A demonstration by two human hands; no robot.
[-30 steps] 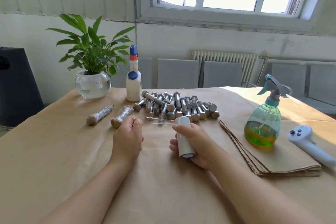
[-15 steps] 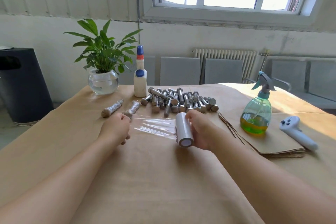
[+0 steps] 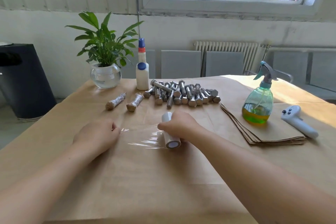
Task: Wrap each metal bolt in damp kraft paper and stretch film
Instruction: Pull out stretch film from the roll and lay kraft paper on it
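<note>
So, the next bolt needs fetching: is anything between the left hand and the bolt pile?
Nothing visible: bare kraft-covered table lies between the left hand and the bolt pile.

The right hand (image 3: 179,127) covers the middle of the white roll of clear stretch film (image 3: 170,133); the left hand's (image 3: 97,135) curled fingers hide the film's pulled end; the black bin (image 3: 21,82) is cut off at left
</note>
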